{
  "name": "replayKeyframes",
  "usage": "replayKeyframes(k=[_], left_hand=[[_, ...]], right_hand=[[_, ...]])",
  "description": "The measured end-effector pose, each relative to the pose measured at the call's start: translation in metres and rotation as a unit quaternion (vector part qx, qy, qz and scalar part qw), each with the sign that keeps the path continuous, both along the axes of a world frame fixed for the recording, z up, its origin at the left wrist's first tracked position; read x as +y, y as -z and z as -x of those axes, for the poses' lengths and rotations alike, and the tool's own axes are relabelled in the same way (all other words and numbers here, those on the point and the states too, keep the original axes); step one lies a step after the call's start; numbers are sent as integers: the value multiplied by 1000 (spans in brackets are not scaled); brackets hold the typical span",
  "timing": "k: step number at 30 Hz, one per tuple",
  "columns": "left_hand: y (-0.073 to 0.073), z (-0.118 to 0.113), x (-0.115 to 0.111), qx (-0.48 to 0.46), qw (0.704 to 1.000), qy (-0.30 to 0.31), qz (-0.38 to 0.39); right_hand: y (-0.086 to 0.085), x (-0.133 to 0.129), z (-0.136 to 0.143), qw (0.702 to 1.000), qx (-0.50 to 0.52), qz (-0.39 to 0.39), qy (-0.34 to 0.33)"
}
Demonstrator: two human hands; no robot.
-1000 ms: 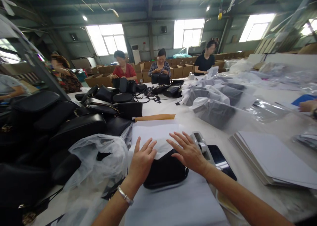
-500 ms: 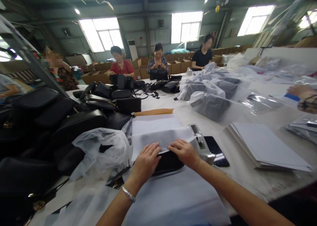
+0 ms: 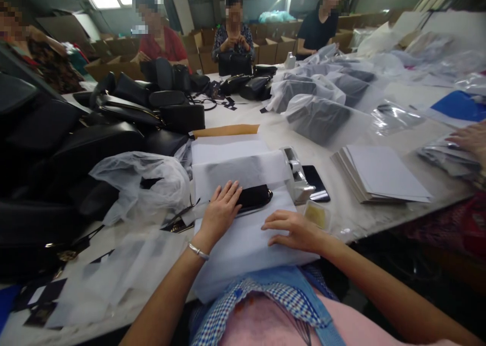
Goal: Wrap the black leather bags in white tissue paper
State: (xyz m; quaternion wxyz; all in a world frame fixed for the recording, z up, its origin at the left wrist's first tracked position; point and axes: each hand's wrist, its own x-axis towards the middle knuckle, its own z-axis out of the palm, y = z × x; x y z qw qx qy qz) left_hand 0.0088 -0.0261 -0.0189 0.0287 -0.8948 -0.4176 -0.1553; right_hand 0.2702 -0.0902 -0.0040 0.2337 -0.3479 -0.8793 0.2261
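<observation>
A black bag lies on white wrapping paper, with another sheet folded over its far part. My left hand rests flat on the bag and the fold, fingers stretched out. Lower and to the right, my right hand hovers over or touches the near part of the paper, its fingers apart and nothing in them. Just beyond the right hand stands a grey tape dispenser. A small clear dish with something yellow sits beside the right wrist.
Black bags pile up on the left beside a crumpled translucent bag. A phone and a stack of grey boards lie to the right. Wrapped bags stand farther back. A co-worker's hand reaches in at right.
My right hand has left the fold over the bag and moved down to the near paper. My left hand stays on the fold. The view has tilted down.
</observation>
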Motion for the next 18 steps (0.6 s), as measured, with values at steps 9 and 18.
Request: replayKeyframes(k=[9,18], left_hand=[[0,-1,-3,-15,1000,-1,9],[-6,0,0,-23,999,-4,43]], right_hand=[[21,-20,3,998,-47,32,-9],[14,-10,11,986,-121,113,8]])
